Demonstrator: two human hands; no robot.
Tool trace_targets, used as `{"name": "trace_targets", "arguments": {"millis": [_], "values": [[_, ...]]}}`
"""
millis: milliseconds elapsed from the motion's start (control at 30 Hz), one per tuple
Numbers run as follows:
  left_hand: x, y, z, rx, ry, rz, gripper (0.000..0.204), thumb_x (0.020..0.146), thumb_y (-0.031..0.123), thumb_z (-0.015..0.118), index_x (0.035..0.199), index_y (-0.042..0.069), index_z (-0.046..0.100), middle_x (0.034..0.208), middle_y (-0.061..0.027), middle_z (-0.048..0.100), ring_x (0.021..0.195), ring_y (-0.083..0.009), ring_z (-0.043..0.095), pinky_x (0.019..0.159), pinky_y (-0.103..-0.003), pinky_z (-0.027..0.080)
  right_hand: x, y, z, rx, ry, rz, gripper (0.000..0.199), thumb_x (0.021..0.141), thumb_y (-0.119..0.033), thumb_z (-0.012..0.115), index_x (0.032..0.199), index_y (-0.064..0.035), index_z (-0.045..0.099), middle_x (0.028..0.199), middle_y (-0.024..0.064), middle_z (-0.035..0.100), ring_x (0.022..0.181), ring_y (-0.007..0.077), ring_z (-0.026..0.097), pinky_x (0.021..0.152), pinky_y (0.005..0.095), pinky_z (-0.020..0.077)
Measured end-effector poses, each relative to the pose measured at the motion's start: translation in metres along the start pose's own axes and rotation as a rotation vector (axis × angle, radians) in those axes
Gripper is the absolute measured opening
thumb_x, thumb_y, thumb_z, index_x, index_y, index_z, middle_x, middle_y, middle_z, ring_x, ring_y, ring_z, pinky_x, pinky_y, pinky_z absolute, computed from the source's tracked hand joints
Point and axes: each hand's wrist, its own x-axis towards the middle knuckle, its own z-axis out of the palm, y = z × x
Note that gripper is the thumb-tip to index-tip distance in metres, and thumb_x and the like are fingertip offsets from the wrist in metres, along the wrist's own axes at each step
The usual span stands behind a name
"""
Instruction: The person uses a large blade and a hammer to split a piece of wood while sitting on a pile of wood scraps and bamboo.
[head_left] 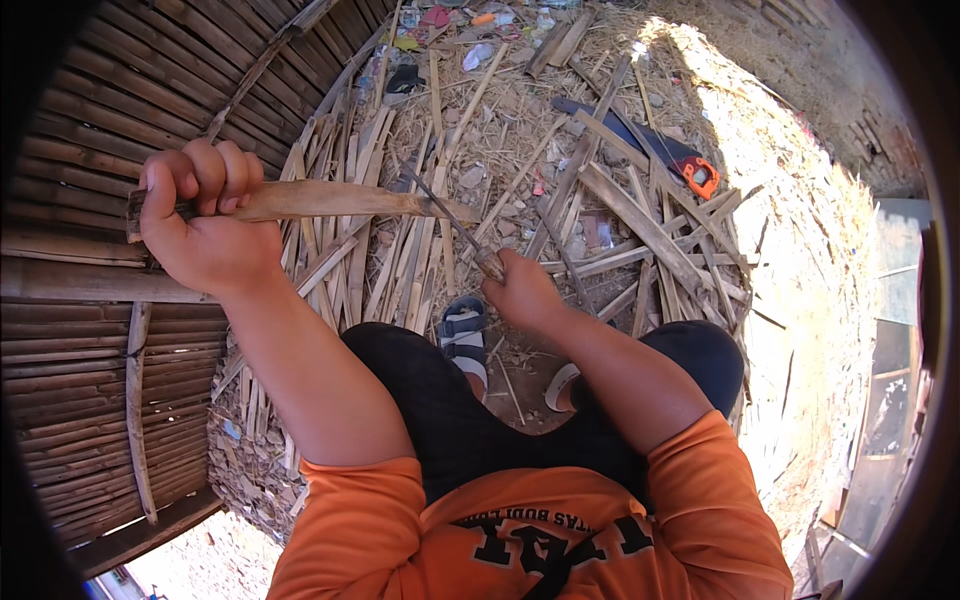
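Note:
My left hand [215, 225], raised at the left, is closed around the dark, rough end of a split bamboo strip [320, 200]. The strip points right, its pale side showing, and narrows toward its far end. In my right hand [525, 292], low in front of my knees, is the wooden handle of a knife [458, 230]. Its thin dark blade slants up and left across the strip near the narrow end. Whether the edge bites into the strip, I cannot tell.
Many split strips [380, 245] lie in a pile over the straw-littered ground ahead. A hand saw [640, 140] with an orange and black handle rests among them. Slatted bamboo panels [110, 110] stand close on my left. My sandalled foot [463, 335] is below the blade.

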Motion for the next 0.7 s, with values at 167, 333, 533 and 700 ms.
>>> {"name": "trace_targets", "arguments": {"millis": [167, 333, 533, 700], "values": [[-0.006, 0.004, -0.006, -0.025, -0.034, -0.010, 0.026, 0.093, 0.031, 0.052, 0.076, 0.016, 0.039, 0.062, 0.0017, 0.030, 0.056, -0.0120, 0.028, 0.057, -0.030, 0.025, -0.014, -0.049, -0.039, 0.194, 0.029, -0.009, 0.037, 0.088, -0.025, 0.069, 0.108, 0.0051, 0.057, 0.084, 0.0279, 0.068, 0.082, 0.0469, 0.067, 0.072, 0.0497, 0.0512], [-0.006, 0.001, -0.004, -0.044, -0.076, -0.030, 0.025, 0.092, 0.029, 0.053, 0.076, 0.016, 0.038, 0.062, 0.0017, 0.030, 0.056, -0.0122, 0.029, 0.058, -0.030, 0.025, -0.012, -0.047, -0.023, 0.147, 0.062, -0.092, 0.040, 0.089, -0.023, 0.068, 0.114, 0.0048, 0.053, 0.086, 0.0281, 0.068, 0.082, 0.0467, 0.067, 0.072, 0.0504, 0.0516], [-0.003, 0.002, -0.011, -0.022, -0.051, -0.011, 0.025, 0.091, 0.029, 0.054, 0.076, 0.016, 0.039, 0.063, 0.0017, 0.030, 0.057, -0.0120, 0.029, 0.059, -0.030, 0.025, 0.004, 0.009, 0.012, -0.007, -0.056, 0.057, 0.042, 0.086, -0.023, 0.067, 0.111, 0.0083, 0.055, 0.091, 0.0327, 0.068, 0.091, 0.0485, 0.068, 0.081, 0.0532, 0.0534], [-0.003, 0.002, -0.015, -0.111, -0.148, -0.006, 0.028, 0.096, 0.031, 0.050, 0.078, 0.014, 0.039, 0.063, 0.0010, 0.030, 0.057, -0.0123, 0.029, 0.057, -0.031, 0.026, -0.002, -0.014, -0.010, 0.165, -0.044, 0.139, 0.038, 0.084, -0.026, 0.066, 0.099, 0.0090, 0.060, 0.092, 0.0345, 0.067, 0.091, 0.0503, 0.067, 0.085, 0.0537, 0.0534]]}}
